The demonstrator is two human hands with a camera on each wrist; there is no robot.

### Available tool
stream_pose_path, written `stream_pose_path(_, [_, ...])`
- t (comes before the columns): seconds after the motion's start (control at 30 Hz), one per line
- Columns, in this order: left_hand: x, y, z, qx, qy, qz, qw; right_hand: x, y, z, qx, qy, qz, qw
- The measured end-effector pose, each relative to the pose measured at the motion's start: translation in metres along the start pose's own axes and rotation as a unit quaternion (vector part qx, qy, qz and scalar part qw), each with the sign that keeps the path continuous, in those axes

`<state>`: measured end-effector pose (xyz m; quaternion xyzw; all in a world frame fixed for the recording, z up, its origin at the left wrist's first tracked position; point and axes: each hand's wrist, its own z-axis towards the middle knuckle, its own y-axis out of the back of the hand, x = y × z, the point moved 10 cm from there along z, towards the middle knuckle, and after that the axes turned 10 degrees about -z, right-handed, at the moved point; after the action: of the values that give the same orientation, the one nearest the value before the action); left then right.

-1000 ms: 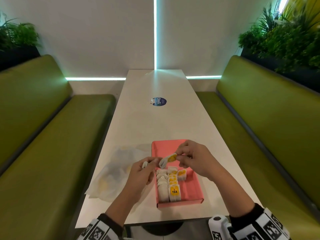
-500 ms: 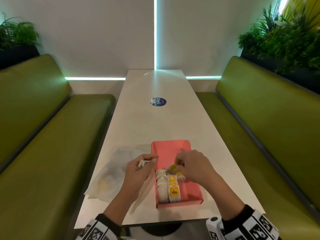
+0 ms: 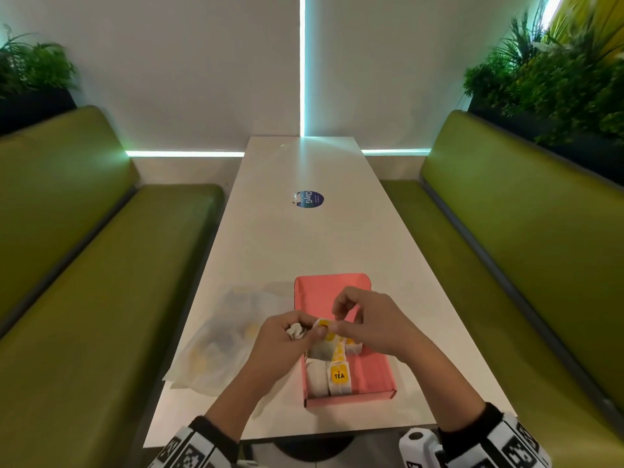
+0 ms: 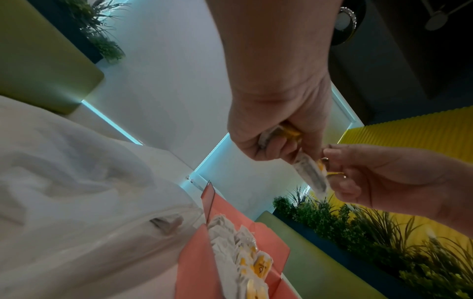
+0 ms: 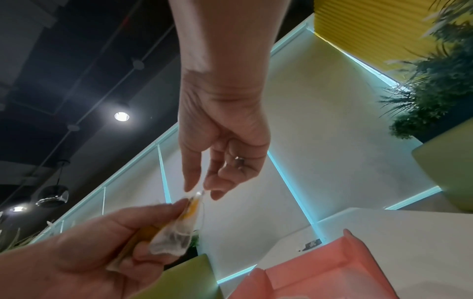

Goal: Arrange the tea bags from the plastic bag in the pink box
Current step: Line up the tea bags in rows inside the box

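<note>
Left to right: the plastic bag [image 3: 224, 336] lies slack on the tabletop [image 3: 287, 238]. The left hand [image 3: 282, 339] holds spare tea bags and pinches one tea bag [image 3: 326, 344] above the pink box [image 3: 369, 373]. The right hand [image 3: 366, 320] closes its grip on that bag's tag end. Step in hand: transfer. Next, judged: lowering it upright behind the filed row [image 3: 332, 376].

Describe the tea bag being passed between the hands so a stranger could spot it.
On the white table, find the pink box. Above its row of packed tea bags, both hands pinch one tea bag. It alone hangs in the air.
</note>
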<state>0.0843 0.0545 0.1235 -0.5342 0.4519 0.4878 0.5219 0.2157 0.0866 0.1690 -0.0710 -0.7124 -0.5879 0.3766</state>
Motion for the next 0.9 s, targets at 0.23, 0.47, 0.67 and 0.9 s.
stream_pose_path(0.23, [-0.007,0.007,0.003,-0.049,-0.021,-0.050,0.997,-0.021,-0.025,-0.001,0.048,-0.055,0.021,0.997])
stream_pose_path(0.47, [-0.010,0.013,0.000,-0.076,-0.031,-0.066,0.994,-0.029,-0.028,-0.008,0.031,-0.112,0.202,0.973])
stream_pose_path(0.67, [-0.004,0.020,0.001,-0.089,-0.045,0.016,0.995,-0.030,-0.013,-0.006,-0.067,-0.117,0.273,0.953])
stream_pose_path(0.9, [-0.009,0.026,-0.001,-0.134,-0.069,0.064,0.986,-0.015,-0.002,-0.005,-0.088,-0.061,0.141,0.984])
